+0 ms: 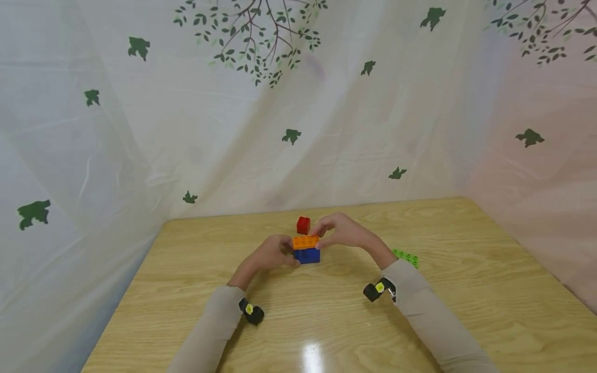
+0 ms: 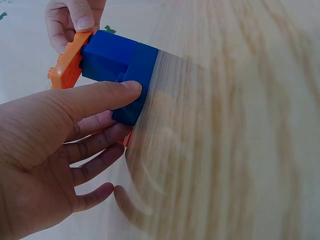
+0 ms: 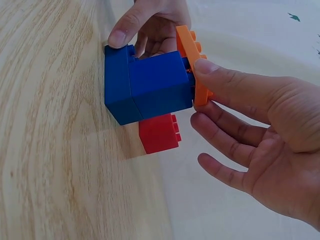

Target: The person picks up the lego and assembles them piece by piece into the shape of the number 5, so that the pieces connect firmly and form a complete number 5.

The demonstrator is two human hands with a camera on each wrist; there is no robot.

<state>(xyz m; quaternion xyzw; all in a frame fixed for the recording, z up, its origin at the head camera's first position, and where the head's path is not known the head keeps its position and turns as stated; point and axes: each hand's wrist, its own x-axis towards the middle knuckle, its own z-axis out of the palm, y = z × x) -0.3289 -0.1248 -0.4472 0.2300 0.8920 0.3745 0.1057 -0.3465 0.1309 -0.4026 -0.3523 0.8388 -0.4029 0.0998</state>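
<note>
On the table, a taller blue block [image 3: 160, 82] stands on a flatter blue brick [image 3: 117, 85]. My left hand [image 1: 275, 252] grips that lower brick at its left end, thumb on the near side and fingers behind, as the left wrist view shows. Over the taller block lies a thin orange studded brick [image 1: 305, 242], its far end reaching out past the block to the left. My right hand [image 1: 342, 230] pinches its right end between thumb and fingers. Some of the blue block's studs [image 3: 190, 77] show in the narrow gap under the orange brick.
A small red brick [image 1: 303, 225] stands just behind the blue bricks. To the right, partly hidden by my right forearm, lies a light green studded brick [image 1: 406, 257]. Behind the wooden table [image 1: 308, 311] hangs a pale curtain [image 1: 233, 155] with leaf prints.
</note>
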